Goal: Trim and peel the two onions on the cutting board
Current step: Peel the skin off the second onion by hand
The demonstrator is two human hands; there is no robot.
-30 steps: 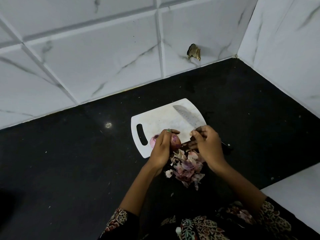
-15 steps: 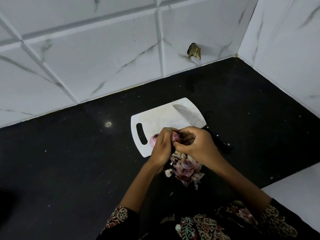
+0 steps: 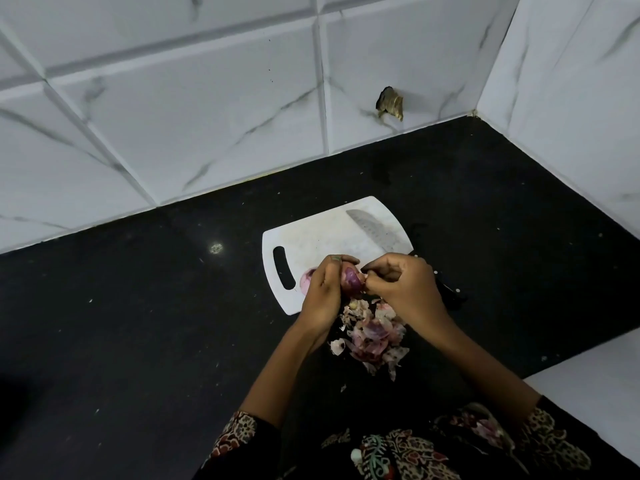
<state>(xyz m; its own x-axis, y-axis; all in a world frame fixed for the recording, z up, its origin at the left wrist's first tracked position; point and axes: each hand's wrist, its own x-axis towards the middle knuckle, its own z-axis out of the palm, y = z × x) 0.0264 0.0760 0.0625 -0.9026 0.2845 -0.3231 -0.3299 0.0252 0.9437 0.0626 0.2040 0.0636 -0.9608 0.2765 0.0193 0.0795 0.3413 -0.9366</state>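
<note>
Across the lower part of the view runs a black tabletop (image 3: 138,341), speckled with small pale flecks and backed by white marble-look wall tiles (image 3: 173,116) that turn a corner at the right. One tile carries a ragged brown hole (image 3: 390,106) low down near that corner. On the tabletop lies a white cutting board (image 3: 322,237) with a slot handle at its left end. A knife (image 3: 375,232) rests on the board's right part, its blade pointing toward the far edge and its dark handle running off the board's right edge behind the right hand. Just in front of the board, on the tabletop, sits a heap of pink and white onion peels (image 3: 372,336). Both patterned sleeves (image 3: 239,434) show at the bottom edge.

The two hands meet over the board's near edge. The left hand (image 3: 323,289) is curled round a purple onion (image 3: 351,278), holding it above the board. The right hand (image 3: 403,284) has its fingertips bent in against that onion's right end, pinching at its skin. A second onion (image 3: 306,279), pale pink, lies on the board beside the slot, mostly hidden behind the left hand.
</note>
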